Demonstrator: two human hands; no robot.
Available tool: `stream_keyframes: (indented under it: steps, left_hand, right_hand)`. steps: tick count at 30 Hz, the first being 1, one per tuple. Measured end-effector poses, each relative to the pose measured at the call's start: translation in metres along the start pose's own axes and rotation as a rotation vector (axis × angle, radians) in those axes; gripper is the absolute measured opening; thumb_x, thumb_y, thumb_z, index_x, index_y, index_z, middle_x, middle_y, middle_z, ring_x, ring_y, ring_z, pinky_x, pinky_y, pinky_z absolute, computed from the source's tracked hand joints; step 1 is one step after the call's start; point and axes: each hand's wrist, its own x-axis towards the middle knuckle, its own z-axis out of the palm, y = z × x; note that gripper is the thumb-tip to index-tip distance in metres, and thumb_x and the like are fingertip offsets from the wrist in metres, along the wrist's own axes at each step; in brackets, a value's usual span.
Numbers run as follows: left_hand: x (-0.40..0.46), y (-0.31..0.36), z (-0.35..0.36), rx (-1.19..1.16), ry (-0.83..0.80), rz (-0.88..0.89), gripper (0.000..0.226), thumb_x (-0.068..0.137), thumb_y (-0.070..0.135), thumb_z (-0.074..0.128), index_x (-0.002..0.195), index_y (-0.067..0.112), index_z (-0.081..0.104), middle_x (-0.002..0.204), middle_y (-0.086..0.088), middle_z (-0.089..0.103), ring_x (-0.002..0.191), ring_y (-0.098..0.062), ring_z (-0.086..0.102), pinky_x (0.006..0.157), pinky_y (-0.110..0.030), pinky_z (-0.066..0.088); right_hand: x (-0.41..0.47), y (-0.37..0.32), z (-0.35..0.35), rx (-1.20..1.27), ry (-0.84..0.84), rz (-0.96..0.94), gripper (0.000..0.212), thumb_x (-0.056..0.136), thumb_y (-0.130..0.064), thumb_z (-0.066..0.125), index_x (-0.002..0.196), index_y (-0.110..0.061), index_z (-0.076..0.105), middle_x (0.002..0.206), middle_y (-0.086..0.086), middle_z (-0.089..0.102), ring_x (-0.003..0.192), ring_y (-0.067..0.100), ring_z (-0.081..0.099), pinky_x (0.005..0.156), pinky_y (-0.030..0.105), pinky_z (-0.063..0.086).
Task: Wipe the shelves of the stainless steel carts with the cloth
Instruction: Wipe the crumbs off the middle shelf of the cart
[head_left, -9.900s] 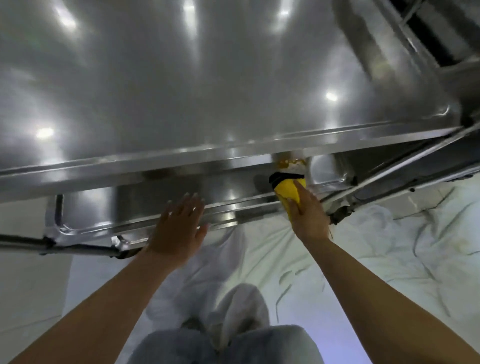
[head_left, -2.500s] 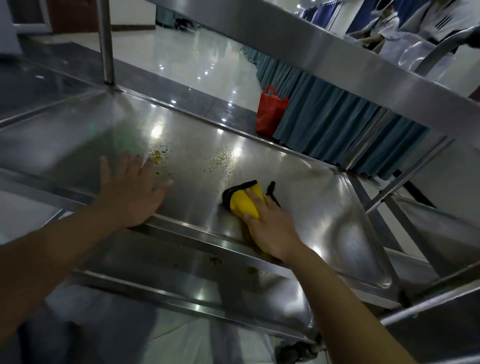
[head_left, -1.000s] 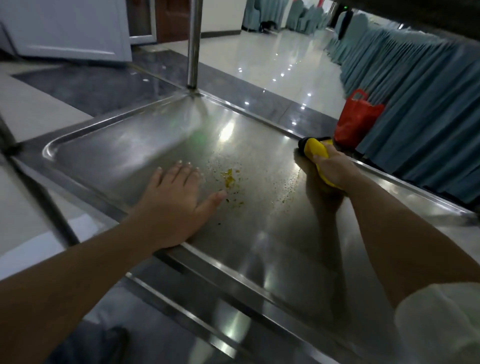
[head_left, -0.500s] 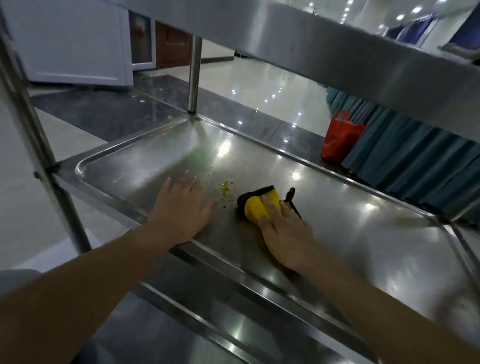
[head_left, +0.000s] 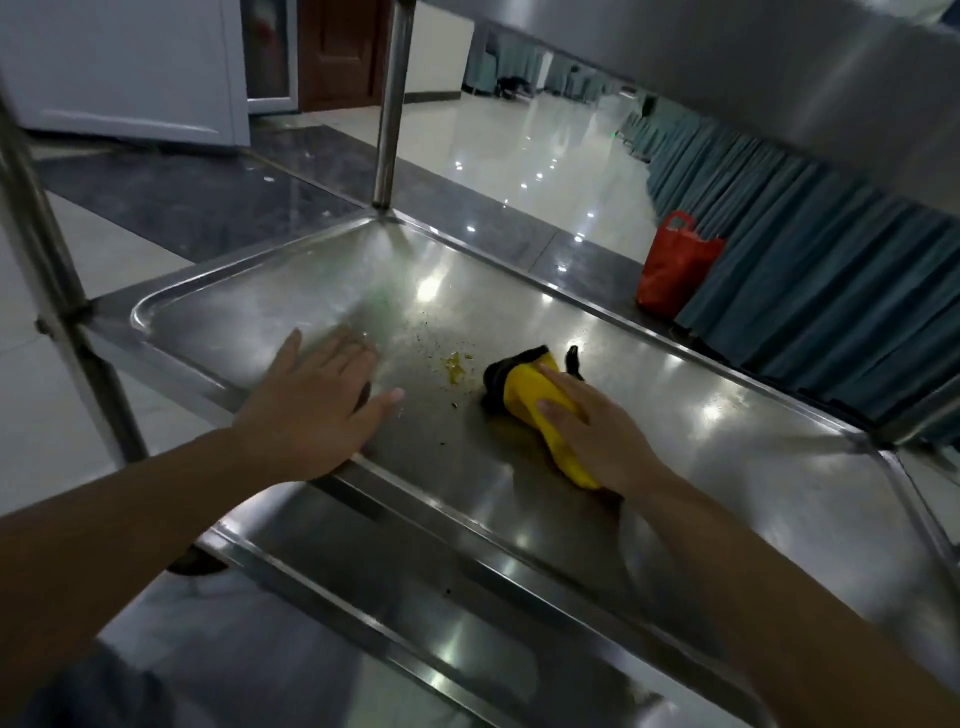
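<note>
A yellow cloth with a black edge (head_left: 524, 387) lies on the middle shelf of the stainless steel cart (head_left: 727, 467). My right hand (head_left: 597, 436) presses flat on the cloth, fingers straight, and hides its near part. Just left of the cloth a small yellow smear with dark crumbs (head_left: 454, 364) marks the shelf. My left hand (head_left: 317, 405) lies flat on the shelf near its front rim, fingers spread, left of the smear.
The top shelf (head_left: 779, 78) overhangs close above. Upright posts stand at the far corner (head_left: 389, 104) and the left front (head_left: 47, 270). A lower shelf (head_left: 415, 623) lies beneath. Beyond the cart, a red bag (head_left: 675, 265) sits against teal drapes (head_left: 831, 291).
My right hand with the cloth came back from the shelf's far edge to the middle, beside the smear, within the last second. My left hand has stayed flat near the front rim.
</note>
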Motion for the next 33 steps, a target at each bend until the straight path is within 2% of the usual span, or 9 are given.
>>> stream_keyframes:
  steps: [7, 11, 16, 19, 21, 22, 25, 29, 33]
  left_hand:
    - [0.005, 0.001, 0.005, -0.011, -0.009, -0.04, 0.09, 0.082, 0.073, -0.01, 0.152, 0.02, 0.013, 0.162, 0.001, 0.01, 0.148, -0.012, -0.004, 0.119, -0.045, -0.006]
    - [0.004, 0.001, 0.0, -0.044, 0.009, -0.064, 0.087, 0.083, 0.069, -0.001, 0.153, 0.018, 0.015, 0.161, -0.001, 0.012, 0.149, -0.014, -0.001, 0.12, -0.047, -0.002]
    - [-0.005, 0.002, -0.003, -0.009, 0.039, -0.086, 0.071, 0.093, 0.054, 0.025, 0.153, 0.017, 0.017, 0.161, -0.003, 0.014, 0.149, -0.017, 0.003, 0.12, -0.047, 0.002]
    - [-0.008, 0.001, -0.003, 0.016, 0.037, -0.08, 0.069, 0.093, 0.05, 0.019, 0.153, 0.016, 0.014, 0.161, -0.004, 0.013, 0.149, -0.018, 0.003, 0.12, -0.048, 0.001]
    - [-0.009, 0.001, -0.003, 0.03, 0.014, -0.084, 0.073, 0.089, 0.05, 0.012, 0.153, 0.014, 0.012, 0.162, -0.005, 0.01, 0.149, -0.018, 0.0, 0.119, -0.049, -0.001]
    - [-0.008, 0.0, -0.003, 0.046, 0.005, -0.088, 0.072, 0.092, 0.051, 0.011, 0.153, 0.014, 0.011, 0.162, -0.006, 0.008, 0.149, -0.018, -0.001, 0.119, -0.051, -0.002]
    - [-0.003, -0.015, -0.008, 0.165, 0.005, -0.133, 0.077, 0.09, 0.059, 0.005, 0.152, 0.013, 0.011, 0.162, -0.007, 0.007, 0.149, -0.021, -0.002, 0.116, -0.059, -0.005]
    - [-0.002, -0.05, -0.011, 0.22, -0.088, -0.245, 0.102, 0.07, 0.066, -0.024, 0.152, 0.012, 0.006, 0.162, -0.008, -0.001, 0.149, -0.025, -0.007, 0.113, -0.061, -0.006]
    - [-0.003, -0.056, -0.002, 0.176, -0.199, -0.266, 0.1, 0.07, 0.07, -0.019, 0.153, 0.017, -0.001, 0.162, -0.003, -0.005, 0.148, -0.021, -0.009, 0.112, -0.061, -0.008]
  right_hand:
    - [0.088, 0.04, -0.015, -0.047, 0.16, 0.313, 0.052, 0.097, -0.057, 0.032, 0.147, -0.043, 0.026, 0.152, 0.007, 0.038, 0.135, 0.034, 0.038, 0.111, 0.054, 0.027]
    - [0.11, 0.027, -0.009, -0.042, 0.201, 0.37, 0.054, 0.095, -0.061, 0.024, 0.144, -0.041, 0.031, 0.149, 0.008, 0.04, 0.134, 0.035, 0.038, 0.109, 0.06, 0.021]
    - [0.06, -0.01, 0.007, 0.025, 0.103, 0.17, 0.047, 0.099, -0.058, 0.022, 0.145, -0.049, 0.029, 0.155, -0.002, 0.033, 0.141, 0.024, 0.031, 0.114, 0.048, 0.02]
    - [0.005, -0.036, 0.021, -0.013, 0.015, -0.027, 0.042, 0.095, -0.065, 0.017, 0.136, -0.067, 0.012, 0.158, -0.013, 0.023, 0.145, 0.014, 0.021, 0.114, 0.037, 0.016]
    - [-0.024, -0.05, 0.025, -0.076, -0.077, -0.129, 0.041, 0.09, -0.071, 0.009, 0.128, -0.078, -0.004, 0.16, -0.018, 0.009, 0.147, 0.009, 0.011, 0.119, 0.043, 0.012]
    - [-0.034, -0.055, 0.026, -0.11, -0.112, -0.187, 0.042, 0.091, -0.07, 0.008, 0.128, -0.077, -0.007, 0.159, -0.02, 0.002, 0.148, 0.008, 0.006, 0.12, 0.046, 0.011]
    - [-0.046, -0.071, 0.033, -0.15, -0.18, -0.357, 0.044, 0.093, -0.061, 0.013, 0.133, -0.074, 0.0, 0.158, -0.025, -0.008, 0.147, 0.004, -0.002, 0.12, 0.047, 0.009]
    - [-0.022, -0.092, 0.047, -0.13, -0.228, -0.438, 0.043, 0.093, -0.062, 0.014, 0.134, -0.072, 0.007, 0.16, -0.021, 0.0, 0.148, 0.006, 0.003, 0.118, 0.053, 0.011]
    - [0.033, -0.1, 0.058, -0.118, -0.138, -0.318, 0.041, 0.099, -0.056, 0.022, 0.136, -0.07, 0.012, 0.16, -0.016, 0.01, 0.147, 0.016, 0.016, 0.115, 0.057, 0.018]
